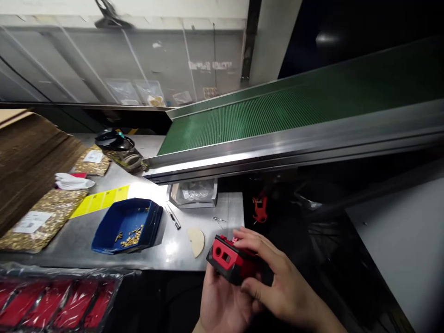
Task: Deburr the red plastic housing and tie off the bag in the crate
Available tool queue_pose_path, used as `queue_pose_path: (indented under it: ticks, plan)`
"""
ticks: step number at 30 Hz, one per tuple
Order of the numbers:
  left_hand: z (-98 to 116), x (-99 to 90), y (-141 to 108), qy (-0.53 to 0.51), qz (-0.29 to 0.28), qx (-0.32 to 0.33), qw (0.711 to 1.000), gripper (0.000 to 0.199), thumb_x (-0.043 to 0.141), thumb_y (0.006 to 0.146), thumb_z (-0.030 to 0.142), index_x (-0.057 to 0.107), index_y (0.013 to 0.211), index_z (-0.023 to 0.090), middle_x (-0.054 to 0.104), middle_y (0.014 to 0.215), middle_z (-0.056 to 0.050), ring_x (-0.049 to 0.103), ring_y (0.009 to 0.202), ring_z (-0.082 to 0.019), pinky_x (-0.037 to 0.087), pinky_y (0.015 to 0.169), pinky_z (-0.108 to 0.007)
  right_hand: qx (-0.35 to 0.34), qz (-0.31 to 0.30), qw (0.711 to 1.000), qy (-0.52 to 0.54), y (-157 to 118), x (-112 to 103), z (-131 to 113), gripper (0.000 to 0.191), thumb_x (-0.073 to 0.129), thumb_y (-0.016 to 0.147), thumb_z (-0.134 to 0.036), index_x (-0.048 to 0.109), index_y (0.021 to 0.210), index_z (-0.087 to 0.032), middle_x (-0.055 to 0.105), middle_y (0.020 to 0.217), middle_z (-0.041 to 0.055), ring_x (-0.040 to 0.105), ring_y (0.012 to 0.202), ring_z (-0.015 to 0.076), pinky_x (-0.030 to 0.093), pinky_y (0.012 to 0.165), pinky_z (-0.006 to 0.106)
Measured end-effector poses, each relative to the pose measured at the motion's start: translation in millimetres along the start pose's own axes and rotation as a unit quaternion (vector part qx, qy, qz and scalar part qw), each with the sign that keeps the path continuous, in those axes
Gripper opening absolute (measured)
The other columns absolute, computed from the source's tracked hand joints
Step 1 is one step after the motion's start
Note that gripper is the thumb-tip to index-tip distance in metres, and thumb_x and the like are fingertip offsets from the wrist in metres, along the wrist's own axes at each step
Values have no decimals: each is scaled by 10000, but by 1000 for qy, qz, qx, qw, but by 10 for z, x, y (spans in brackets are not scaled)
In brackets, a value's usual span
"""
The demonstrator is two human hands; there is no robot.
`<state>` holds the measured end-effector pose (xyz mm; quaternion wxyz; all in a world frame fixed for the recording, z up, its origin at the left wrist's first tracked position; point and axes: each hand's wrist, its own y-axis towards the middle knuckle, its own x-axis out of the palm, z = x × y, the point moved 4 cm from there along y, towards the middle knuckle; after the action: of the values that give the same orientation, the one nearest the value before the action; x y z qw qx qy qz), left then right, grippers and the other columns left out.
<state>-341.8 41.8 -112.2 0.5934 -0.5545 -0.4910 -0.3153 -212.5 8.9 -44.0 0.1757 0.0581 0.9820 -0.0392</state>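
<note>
A red and black boxy device [231, 261] is held between both hands, just off the metal table's right front corner. My left hand [222, 300] supports it from below, palm up. My right hand [274, 273] wraps over its right side, with fingers on top and the thumb along the near side. On the table [180, 256] nearby lie a pale, roughly half-round piece [196, 241], a small knife-like tool [173, 217] and a small metal item [219, 219]. A blue bin [128, 224] holds some small brass-coloured parts.
A green ribbed conveyor [236, 120] rises to the right behind the table. Stacked cardboard [31, 157] and bags of brass parts [45, 212] stand left. Red items in clear plastic [52, 300] lie front left; a grey bin [194, 193] sits under the conveyor.
</note>
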Motion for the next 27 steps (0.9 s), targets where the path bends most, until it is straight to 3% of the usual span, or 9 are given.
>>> queue_pose_path:
  ticks: [4,8,12,15,18,21,23,25,27]
  plan:
    - [-151,-38,78,19,45,-17,999,599,432,942,677,759,1118,207,769,1000,-91,705,919,-229,569,912,-393,-4,9,1000,22,45,-32,-17,613,811,777,-193,630,1351,-312,653,1420,38,542,1382,280,418,1204,483]
    - [-126,-38,201,68,96,51,992,466,514,939,616,779,1027,242,741,906,-56,681,937,-201,520,996,-323,-22,10,1000,3,93,-96,-40,616,835,798,-279,622,1376,-283,657,1411,37,530,1386,271,391,1223,445]
    - [-26,-151,241,99,117,86,985,497,607,863,680,775,1100,276,763,1023,-52,692,1061,-234,508,1050,-330,-3,-4,998,57,25,-202,77,659,817,807,-549,625,1392,-314,543,1537,58,447,1464,306,383,1226,464]
    - [138,-201,129,188,128,150,962,653,774,737,670,704,1284,320,755,1183,-53,678,1175,-302,507,1087,-406,62,28,983,169,-118,-290,283,788,644,815,-779,561,1461,-336,384,1652,92,387,1510,330,364,1228,488]
    - [310,-122,-19,364,128,184,904,1078,978,569,454,486,1522,343,665,1389,-91,628,1274,-381,484,1125,-465,136,5,943,304,-254,-277,465,880,593,840,-784,428,1550,-292,481,1579,155,506,1433,315,438,1175,472]
    - [446,21,-93,555,94,172,808,1099,956,661,258,373,1586,378,512,1567,-117,514,1410,-399,461,1157,-446,151,-25,918,367,-330,-221,515,756,712,862,-655,511,1459,-238,647,1402,152,662,1256,306,562,1049,430]
    - [495,90,-90,666,53,150,729,956,833,817,200,328,1596,425,387,1661,-89,376,1515,-372,385,1218,-468,125,23,946,299,-350,-232,514,645,799,860,-489,546,1402,-248,714,1292,111,722,1146,271,606,982,378]
    - [522,102,-65,732,36,135,667,921,729,904,173,224,1615,468,260,1719,-49,265,1569,-337,281,1268,-512,26,97,985,143,-352,-270,439,539,797,870,-247,571,1359,-262,735,1253,76,728,1131,239,602,997,344]
    - [519,57,-32,739,49,118,661,961,726,916,196,142,1627,471,215,1733,-49,259,1572,-329,229,1281,-545,-115,165,979,-21,-359,-285,307,509,668,872,-31,590,1329,-242,743,1235,63,703,1184,209,557,1081,335]
